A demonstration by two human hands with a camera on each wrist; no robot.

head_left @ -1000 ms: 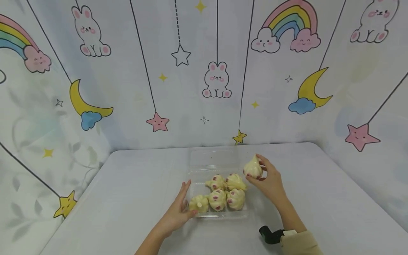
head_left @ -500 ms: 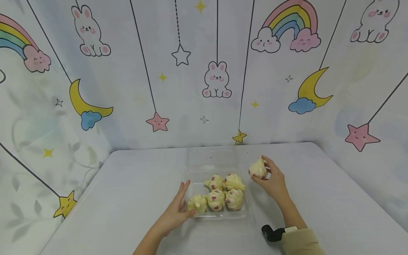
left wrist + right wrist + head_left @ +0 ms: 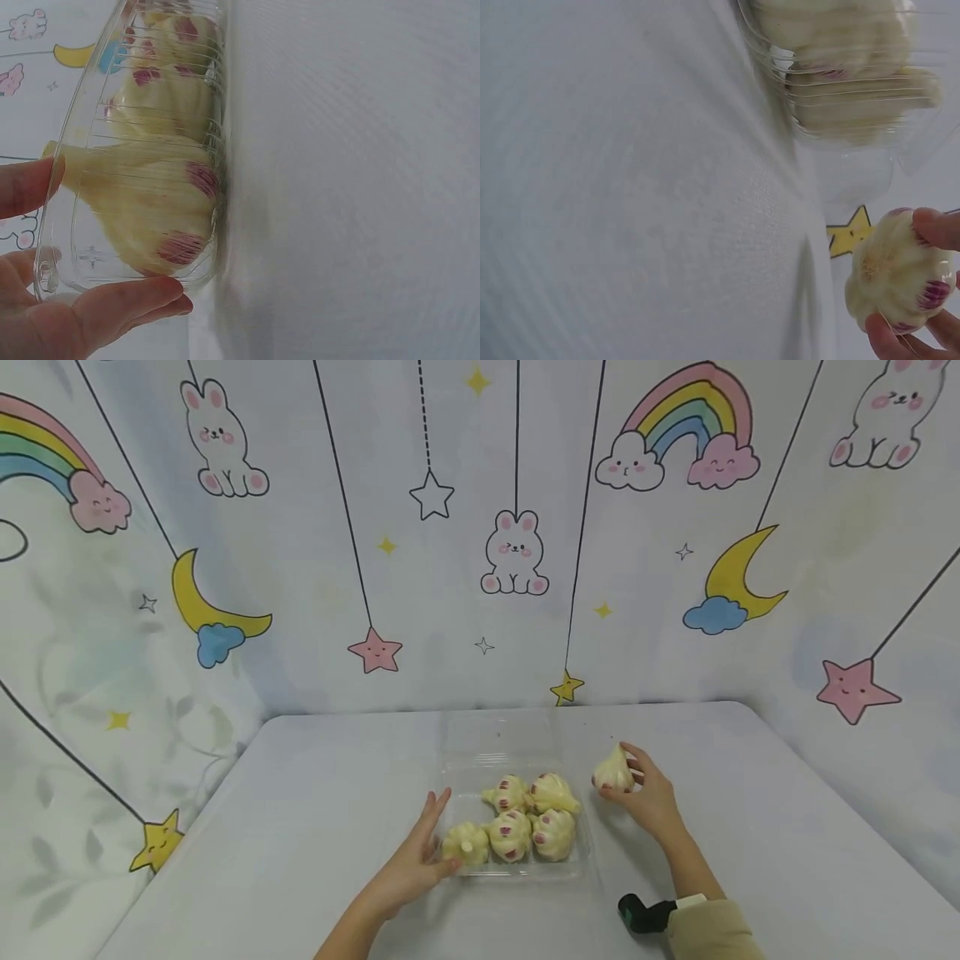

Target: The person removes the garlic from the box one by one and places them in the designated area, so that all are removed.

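Observation:
A clear plastic box (image 3: 517, 870) holds several pale garlic bulbs (image 3: 512, 836) with purple patches, two rows of them. Its lid (image 3: 498, 735) lies folded back behind it. At the near-left corner is my left hand (image 3: 408, 860): the thumb touches the front rim and the straight fingers rest along the left wall. In the left wrist view, a bulb (image 3: 150, 202) lies just inside that corner. Right of the box, my right hand (image 3: 651, 797) pinches another garlic bulb (image 3: 612, 772), neck up. The right wrist view shows the held bulb (image 3: 900, 274) just above the tabletop.
Everything stands on a white-covered table (image 3: 337, 793). A patterned curtain (image 3: 450, 568) rises behind its far edge. Beside the right wrist is a black device (image 3: 643, 914), below a beige sleeve (image 3: 712, 931).
My right hand has carried its garlic bulb a little to the right and lower, away from the box. The left hand stays at the box's corner.

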